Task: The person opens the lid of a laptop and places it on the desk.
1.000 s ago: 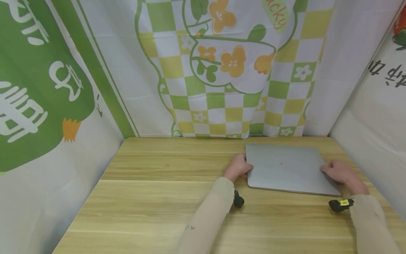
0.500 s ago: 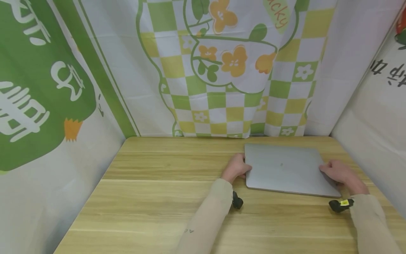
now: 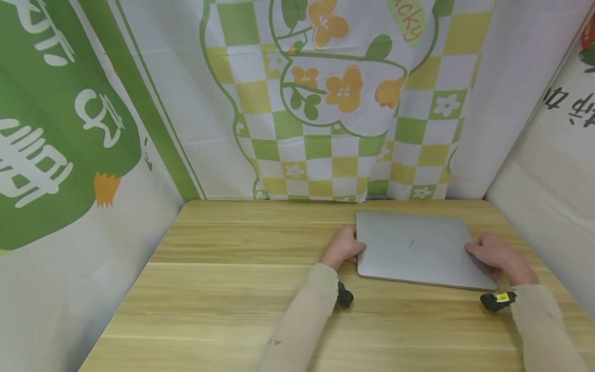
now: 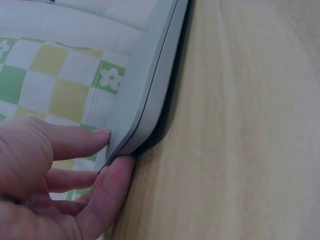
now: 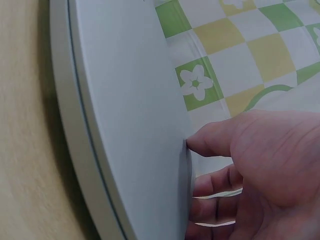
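Observation:
A closed grey laptop (image 3: 413, 253) lies flat at the back right of the wooden table, a small logo in the middle of its lid. My left hand (image 3: 343, 247) grips its left edge, thumb on the lid and fingers at the side and underneath. In the left wrist view the left hand (image 4: 65, 175) pinches close to a rounded corner of the laptop (image 4: 145, 100). At the opposite edge my right hand (image 3: 495, 253) holds on with the thumb on top. The right wrist view shows the fingers of the right hand (image 5: 250, 175) partly hidden behind the laptop (image 5: 130, 110).
The wooden table (image 3: 223, 294) ends at a checked, flowered curtain (image 3: 325, 150) behind the laptop. Printed cloth walls stand on both sides, the right one (image 3: 548, 196) close to my right arm. Small black wrist cameras sit at both cuffs.
The laptop has shifted slightly left and towards me, with both hands moving along with it. Their hold on its two side edges stays the same.

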`<state>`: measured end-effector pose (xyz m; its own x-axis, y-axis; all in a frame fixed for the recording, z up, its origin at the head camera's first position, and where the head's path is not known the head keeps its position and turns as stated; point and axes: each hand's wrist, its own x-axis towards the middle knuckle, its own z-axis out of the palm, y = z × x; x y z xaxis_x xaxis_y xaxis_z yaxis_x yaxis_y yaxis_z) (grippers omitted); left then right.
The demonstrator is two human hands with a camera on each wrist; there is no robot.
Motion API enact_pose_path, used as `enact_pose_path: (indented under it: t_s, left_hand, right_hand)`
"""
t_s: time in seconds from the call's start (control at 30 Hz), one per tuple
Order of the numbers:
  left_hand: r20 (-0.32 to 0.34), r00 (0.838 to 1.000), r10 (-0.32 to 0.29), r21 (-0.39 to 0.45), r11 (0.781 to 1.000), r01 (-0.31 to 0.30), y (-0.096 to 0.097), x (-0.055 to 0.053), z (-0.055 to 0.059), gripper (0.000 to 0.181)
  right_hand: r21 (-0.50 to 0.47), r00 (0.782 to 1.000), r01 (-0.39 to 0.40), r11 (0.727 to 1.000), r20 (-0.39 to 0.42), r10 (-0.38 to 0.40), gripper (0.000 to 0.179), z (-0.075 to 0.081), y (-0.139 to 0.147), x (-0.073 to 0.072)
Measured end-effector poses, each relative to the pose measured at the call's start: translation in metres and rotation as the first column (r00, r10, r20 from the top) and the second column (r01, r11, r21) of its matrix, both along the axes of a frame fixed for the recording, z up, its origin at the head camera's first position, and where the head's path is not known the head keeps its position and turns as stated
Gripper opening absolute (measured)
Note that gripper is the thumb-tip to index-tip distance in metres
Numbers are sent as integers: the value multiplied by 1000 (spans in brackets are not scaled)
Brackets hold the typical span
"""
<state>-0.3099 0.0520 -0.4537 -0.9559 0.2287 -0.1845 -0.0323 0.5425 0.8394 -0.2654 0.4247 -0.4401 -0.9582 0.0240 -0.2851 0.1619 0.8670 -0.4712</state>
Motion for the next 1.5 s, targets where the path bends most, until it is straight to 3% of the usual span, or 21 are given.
enact_pose_path:
  t_s: [0.87,1.13,1.5]
  left_hand:
    - [78,996,-35,-60,997,40,-14,-3,3,13]
    - [90,995,-35,-32,999,38,-18,-5,1,14]
    - [115,993,-27,-75,997,35,-22,-3,3,14]
  right_hand:
    - [15,999,-36,999,27,35,37,-2,-9,-2]
    - [-19,998,-46,999,43,46,34,0,-13,-2]
    - [-6,998,-55,998,29,55,34,3,-20,1]
